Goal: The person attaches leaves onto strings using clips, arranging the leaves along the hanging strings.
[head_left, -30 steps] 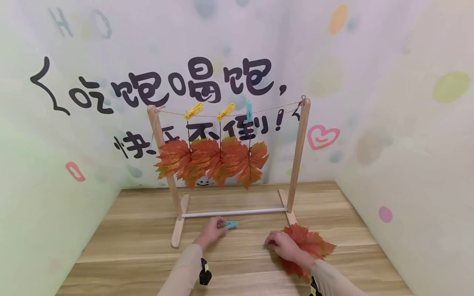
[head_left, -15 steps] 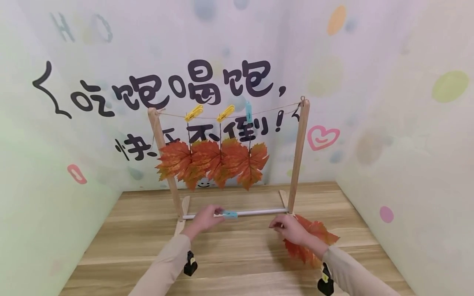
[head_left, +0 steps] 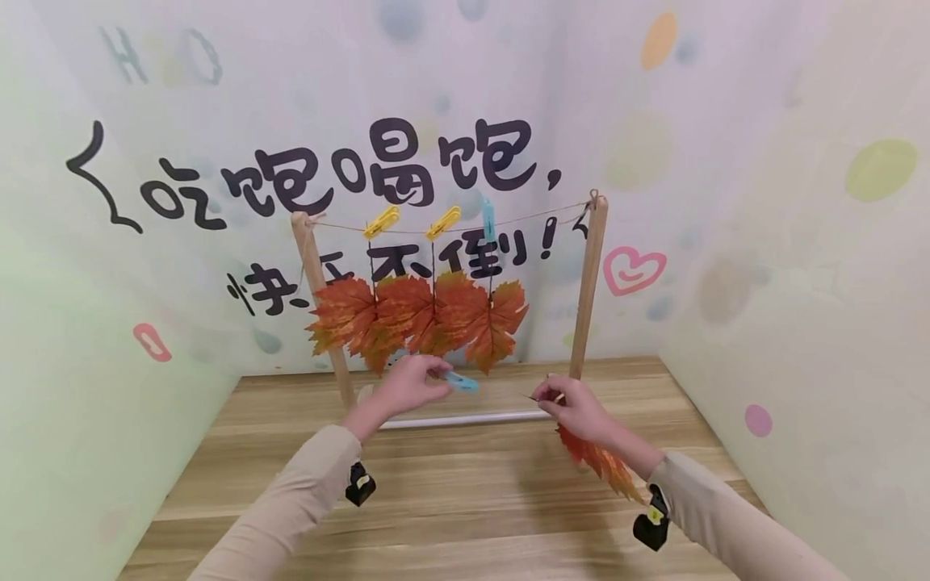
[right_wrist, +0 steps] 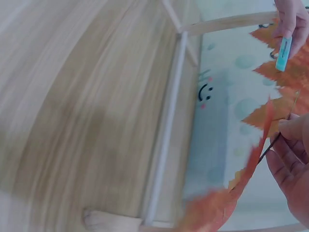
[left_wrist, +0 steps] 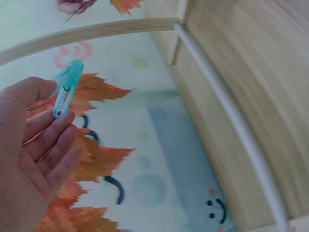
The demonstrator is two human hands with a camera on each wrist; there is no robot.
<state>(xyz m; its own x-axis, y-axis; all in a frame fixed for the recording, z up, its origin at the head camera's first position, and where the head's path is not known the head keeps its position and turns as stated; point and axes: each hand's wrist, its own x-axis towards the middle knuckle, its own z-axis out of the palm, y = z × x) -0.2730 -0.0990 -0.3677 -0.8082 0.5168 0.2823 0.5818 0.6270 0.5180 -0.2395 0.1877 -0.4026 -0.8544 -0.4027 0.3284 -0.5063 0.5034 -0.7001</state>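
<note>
My left hand (head_left: 409, 386) pinches a light blue clothespin (left_wrist: 68, 89) between thumb and fingers, in front of the hanging leaves. The right hand (head_left: 577, 407) pinches the thin dark stem (right_wrist: 269, 147) of an orange-red maple leaf (head_left: 599, 460), which dangles below that hand beside the right post. Behind them, a string (head_left: 534, 216) spans the wooden stand. Two yellow clothespins (head_left: 382, 222) and a blue clothespin (head_left: 489, 219) on it hold three orange maple leaves (head_left: 490, 331) by their stems.
The stand's left post (head_left: 308, 258) and right post (head_left: 590, 282) rise from the wood-grain table (head_left: 450, 508). A white crossbar (head_left: 465, 420) joins them low down. Behind stands a printed backdrop (head_left: 465, 64) with black lettering.
Both hands have risen from near the tabletop. The left brings the blue clothespin up toward the hanging leaves, and the right has lifted the maple leaf, which now hangs down.
</note>
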